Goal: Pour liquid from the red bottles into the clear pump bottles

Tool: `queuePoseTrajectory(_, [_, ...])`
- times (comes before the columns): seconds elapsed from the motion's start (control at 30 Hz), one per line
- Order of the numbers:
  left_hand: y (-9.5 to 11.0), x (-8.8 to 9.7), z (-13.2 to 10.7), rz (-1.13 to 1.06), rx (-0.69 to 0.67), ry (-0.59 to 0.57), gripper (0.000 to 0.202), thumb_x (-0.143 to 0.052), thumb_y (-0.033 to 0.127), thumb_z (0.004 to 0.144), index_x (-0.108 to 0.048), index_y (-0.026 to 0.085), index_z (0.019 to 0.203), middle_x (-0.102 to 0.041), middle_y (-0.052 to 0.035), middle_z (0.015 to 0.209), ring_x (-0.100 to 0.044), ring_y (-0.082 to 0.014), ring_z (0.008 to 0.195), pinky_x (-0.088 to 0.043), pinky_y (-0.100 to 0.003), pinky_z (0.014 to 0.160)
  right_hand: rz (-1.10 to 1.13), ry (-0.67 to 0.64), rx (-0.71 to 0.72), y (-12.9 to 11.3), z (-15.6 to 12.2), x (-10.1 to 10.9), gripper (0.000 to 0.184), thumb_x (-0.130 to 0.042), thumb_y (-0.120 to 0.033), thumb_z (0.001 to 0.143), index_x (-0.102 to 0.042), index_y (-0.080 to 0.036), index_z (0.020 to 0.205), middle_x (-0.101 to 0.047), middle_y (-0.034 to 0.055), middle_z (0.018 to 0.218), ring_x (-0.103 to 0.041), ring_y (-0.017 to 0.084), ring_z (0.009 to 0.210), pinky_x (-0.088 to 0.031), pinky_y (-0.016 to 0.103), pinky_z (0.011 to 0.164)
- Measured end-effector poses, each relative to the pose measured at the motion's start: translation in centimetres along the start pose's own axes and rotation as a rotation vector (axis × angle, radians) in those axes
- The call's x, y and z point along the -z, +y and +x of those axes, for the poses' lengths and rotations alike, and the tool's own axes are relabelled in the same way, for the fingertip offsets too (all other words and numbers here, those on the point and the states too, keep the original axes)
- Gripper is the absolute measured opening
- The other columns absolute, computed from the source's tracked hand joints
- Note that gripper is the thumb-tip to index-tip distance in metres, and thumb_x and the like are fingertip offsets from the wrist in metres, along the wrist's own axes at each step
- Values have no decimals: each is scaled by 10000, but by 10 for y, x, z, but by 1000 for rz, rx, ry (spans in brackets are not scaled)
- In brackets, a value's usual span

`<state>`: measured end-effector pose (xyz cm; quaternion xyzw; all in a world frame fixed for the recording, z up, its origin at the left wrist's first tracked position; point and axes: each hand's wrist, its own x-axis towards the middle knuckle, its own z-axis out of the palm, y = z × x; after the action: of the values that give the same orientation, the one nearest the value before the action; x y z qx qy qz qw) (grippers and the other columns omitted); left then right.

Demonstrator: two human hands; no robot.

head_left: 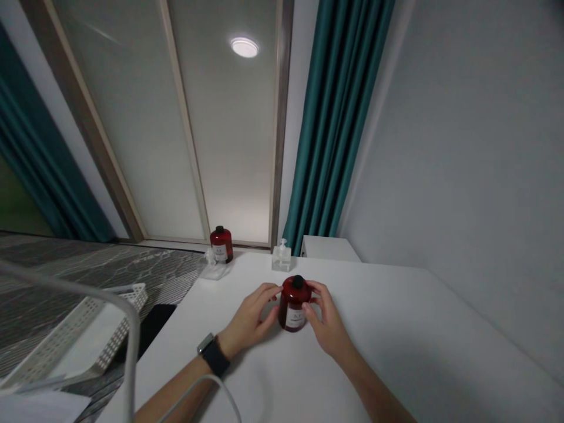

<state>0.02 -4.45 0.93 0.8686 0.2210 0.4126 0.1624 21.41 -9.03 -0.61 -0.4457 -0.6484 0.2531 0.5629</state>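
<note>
Bare forearms (174, 396), black-strapped smartwatch (214, 355) with silver case, worn on left wrist

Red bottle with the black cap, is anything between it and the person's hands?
No, nothing visible stands in the way. The dark red bottle stands on the white table, with the left hand and right hand on either side of it, their fingers directly against it.

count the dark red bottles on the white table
2. One dark red bottle stands on the white table between the person's left hand and right hand. Another dark red bottle stands at the far edge, left of a clear pump dispenser.
</note>
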Motion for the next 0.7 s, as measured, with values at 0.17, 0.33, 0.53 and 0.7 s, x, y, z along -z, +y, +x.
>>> queuePoseTrajectory(0.17, [0, 2, 1, 17, -11, -19, 428, -480, 121, 943, -462, 222, 1358, -619, -114, 1178, -622, -219, 1058, -544, -361, 914, -26, 15, 39, 1, 3, -1, 445, -597, -283, 888, -452, -245, 1307, -586, 95, 1277, -578, 253, 1166, -476, 413, 979])
queuePoseTrajectory(0.33, [-2, 4, 1, 35, -2, -17, 450, -483, 126, 940, -446, 217, 1379, -627, -112, 1177, -640, -204, 1017, -551, -346, 907, -49, 88, 16, 9, 16, 2, 437, -618, -263, 837, -475, -233, 1249, -624, 95, 1212, -601, 257, 1114, -488, 387, 875])
queuePoseTrajectory(0.53, [-3, 8, 3, 63, 35, -51, 319, -460, 145, 948, -555, 212, 1244, -633, -105, 1142, -638, -213, 1044, -539, -344, 918, -66, 180, -11, 30, 42, 7, 403, -621, -284, 835, -482, -223, 1208, -638, 110, 1185, -624, 249, 1060, -506, 368, 792])
queuePoseTrajectory(0.7, [-4, 7, 4, 85, 43, -131, 309, -461, 136, 931, -576, 213, 1207, -633, -97, 1104, -641, -213, 997, -541, -338, 895, -85, 236, -32, 53, 76, 9, 421, -636, -301, 803, -489, -216, 1189, -638, 124, 1200, -607, 259, 1097, -510, 391, 823])
